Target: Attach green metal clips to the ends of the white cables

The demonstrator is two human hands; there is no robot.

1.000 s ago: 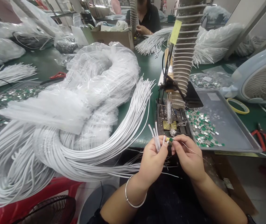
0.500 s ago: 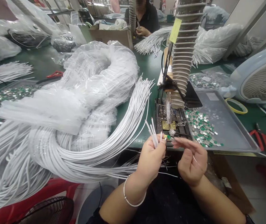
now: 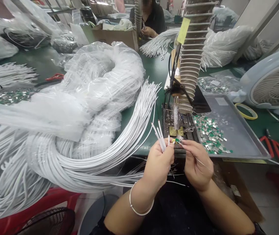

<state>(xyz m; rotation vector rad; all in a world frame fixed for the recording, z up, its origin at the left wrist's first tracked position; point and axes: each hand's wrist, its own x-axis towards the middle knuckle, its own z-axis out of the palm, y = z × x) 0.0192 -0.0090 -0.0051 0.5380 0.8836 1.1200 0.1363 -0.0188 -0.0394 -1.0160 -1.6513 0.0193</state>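
My left hand (image 3: pixel 157 164) is closed around several white cables (image 3: pixel 161 138), their stripped ends pointing up. At its fingertips is a small green circuit board (image 3: pixel 178 140), just under the tip of a mounted soldering iron (image 3: pixel 176 114). My right hand (image 3: pixel 198 166) pinches a thin solder wire (image 3: pixel 201 162) whose front end reaches toward the board. Whether wire, board and iron tip touch cannot be made out. Behind the iron's tip lies a yellow sponge (image 3: pixel 172 131) on the dark stand.
A big bundle of white cables (image 3: pixel 100 156) in plastic covers the left. At right, a grey tray (image 3: pixel 239 137) holds many small boards; red-handled cutters (image 3: pixel 278 148), a tape roll (image 3: pixel 246 111) and a fan (image 3: pixel 274 81) stand beyond. A ribbed hose (image 3: pixel 195 58) hangs down. Opposite sits another person (image 3: pixel 155 19).
My right hand's fingers have closed from stretched out to a pinch on the solder wire, drawn slightly nearer the board. The left hand keeps its hold almost in place.
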